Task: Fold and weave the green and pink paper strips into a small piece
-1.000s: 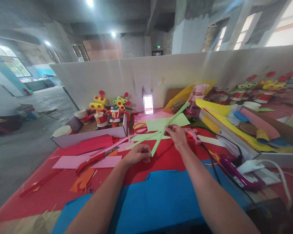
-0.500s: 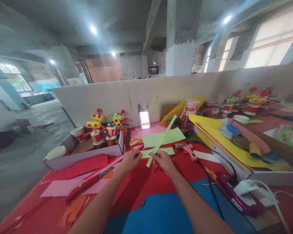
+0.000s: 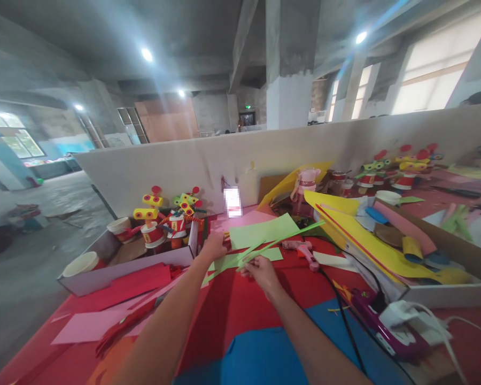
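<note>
My right hand (image 3: pixel 260 272) pinches a narrow light green paper strip (image 3: pixel 292 233) near its lower end, and the strip slants up to the right. A second light green strip (image 3: pixel 218 271) slants between my hands over the green paper. My left hand (image 3: pixel 215 247) reaches to the spot beside the green sheet (image 3: pixel 260 232), over a yellow-edged thing that it mostly covers. The left fingers are largely hidden, so their grip does not show. A smaller green piece of paper (image 3: pixel 272 254) lies just beyond my right hand.
A pink glue gun (image 3: pixel 304 251) with a black cable lies to the right. A purple power strip (image 3: pixel 385 323) is nearer. Paper-cup figures (image 3: pixel 152 234) stand in a box (image 3: pixel 132 270) at left. Another box (image 3: pixel 452 294) holds coloured paper. A white partition (image 3: pixel 176 160) stands behind.
My left hand has moved forward, over where the yellow-handled scissors lay. The strip in my right hand has tipped down to the right. A second strip now shows between my hands.
</note>
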{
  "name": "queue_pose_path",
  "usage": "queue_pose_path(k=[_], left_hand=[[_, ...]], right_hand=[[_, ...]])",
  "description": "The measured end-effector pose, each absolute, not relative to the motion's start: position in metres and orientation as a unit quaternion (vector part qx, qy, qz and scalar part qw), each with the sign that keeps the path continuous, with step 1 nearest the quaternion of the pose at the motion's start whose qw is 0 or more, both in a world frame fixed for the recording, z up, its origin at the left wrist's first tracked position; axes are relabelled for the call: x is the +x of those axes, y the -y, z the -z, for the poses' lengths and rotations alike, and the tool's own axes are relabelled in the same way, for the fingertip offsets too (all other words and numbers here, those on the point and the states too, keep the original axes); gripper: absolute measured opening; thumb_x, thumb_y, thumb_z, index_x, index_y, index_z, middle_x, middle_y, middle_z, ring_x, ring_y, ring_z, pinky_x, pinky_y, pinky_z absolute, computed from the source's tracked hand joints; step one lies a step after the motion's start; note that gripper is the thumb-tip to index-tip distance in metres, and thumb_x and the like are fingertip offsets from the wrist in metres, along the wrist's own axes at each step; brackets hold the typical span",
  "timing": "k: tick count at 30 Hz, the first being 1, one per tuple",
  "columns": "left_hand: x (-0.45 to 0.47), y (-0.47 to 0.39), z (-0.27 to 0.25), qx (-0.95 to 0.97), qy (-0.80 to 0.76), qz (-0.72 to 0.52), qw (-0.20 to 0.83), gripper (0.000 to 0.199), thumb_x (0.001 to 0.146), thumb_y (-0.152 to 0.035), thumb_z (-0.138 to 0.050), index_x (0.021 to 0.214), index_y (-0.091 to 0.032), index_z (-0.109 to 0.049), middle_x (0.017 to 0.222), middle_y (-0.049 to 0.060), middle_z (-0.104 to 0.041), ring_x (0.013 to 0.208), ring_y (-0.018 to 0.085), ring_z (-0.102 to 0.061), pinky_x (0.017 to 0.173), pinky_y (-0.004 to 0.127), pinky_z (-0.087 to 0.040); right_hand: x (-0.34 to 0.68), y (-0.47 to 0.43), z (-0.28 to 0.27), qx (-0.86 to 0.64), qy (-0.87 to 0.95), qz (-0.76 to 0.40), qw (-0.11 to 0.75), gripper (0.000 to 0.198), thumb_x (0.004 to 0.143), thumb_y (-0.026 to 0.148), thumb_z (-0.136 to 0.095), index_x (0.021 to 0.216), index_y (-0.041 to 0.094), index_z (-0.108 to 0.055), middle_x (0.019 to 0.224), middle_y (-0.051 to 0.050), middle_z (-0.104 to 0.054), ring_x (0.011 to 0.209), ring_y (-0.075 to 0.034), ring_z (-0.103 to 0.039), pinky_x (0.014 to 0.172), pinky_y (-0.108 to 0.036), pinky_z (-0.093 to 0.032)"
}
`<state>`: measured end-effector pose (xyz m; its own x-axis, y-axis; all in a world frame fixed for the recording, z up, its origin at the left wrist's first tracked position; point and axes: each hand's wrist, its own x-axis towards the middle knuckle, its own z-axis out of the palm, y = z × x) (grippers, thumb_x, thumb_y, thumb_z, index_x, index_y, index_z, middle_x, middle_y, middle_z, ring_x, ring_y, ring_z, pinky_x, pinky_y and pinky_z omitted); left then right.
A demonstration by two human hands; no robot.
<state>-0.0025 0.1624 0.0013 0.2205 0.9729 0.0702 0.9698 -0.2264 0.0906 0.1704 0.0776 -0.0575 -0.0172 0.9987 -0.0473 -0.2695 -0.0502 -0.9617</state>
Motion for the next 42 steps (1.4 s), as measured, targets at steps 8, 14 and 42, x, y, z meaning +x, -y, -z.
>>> queue_pose_path(k=[8,14,42], left_hand=[[-0.008,-0.158,-0.010,0.774,-0.633,0.008,-0.019,0.037,0.088,-0.032,-0.052,0.121,-0.015,-0.054,0.116,0.018,-0.067,0.108,0.030,-0.064,0.086,0.036,-0.048],[0.005,-0.145,-0.041,0.790,-0.604,0.086,-0.056,0.045,0.082,-0.030,-0.057,0.126,-0.019,-0.050,0.116,0.017,-0.067,0.105,0.030,-0.066,0.083,0.038,-0.050],[-0.006,-0.006,-0.018,0.788,-0.613,-0.031,0.041,0.062,0.090,-0.016,-0.040,0.150,-0.024,-0.026,0.130,0.015,-0.058,0.112,0.028,-0.061,0.081,0.033,-0.047]], right_hand=[[0.170,-0.075,0.055,-0.425,0.401,-0.598,0.548,0.046,0.059,0.059,-0.073,0.068,0.018,-0.052,0.057,-0.002,-0.067,0.045,-0.014,-0.063,0.044,-0.023,-0.047],[0.171,-0.072,0.053,-0.397,0.384,-0.624,0.552,0.041,0.059,0.046,-0.078,0.071,0.021,-0.048,0.059,0.001,-0.067,0.051,-0.016,-0.067,0.050,-0.024,-0.053],[0.201,-0.074,0.024,-0.379,0.390,-0.565,0.620,0.045,0.047,0.045,-0.087,0.072,0.017,-0.063,0.068,-0.001,-0.069,0.066,-0.016,-0.065,0.074,-0.035,-0.056]])
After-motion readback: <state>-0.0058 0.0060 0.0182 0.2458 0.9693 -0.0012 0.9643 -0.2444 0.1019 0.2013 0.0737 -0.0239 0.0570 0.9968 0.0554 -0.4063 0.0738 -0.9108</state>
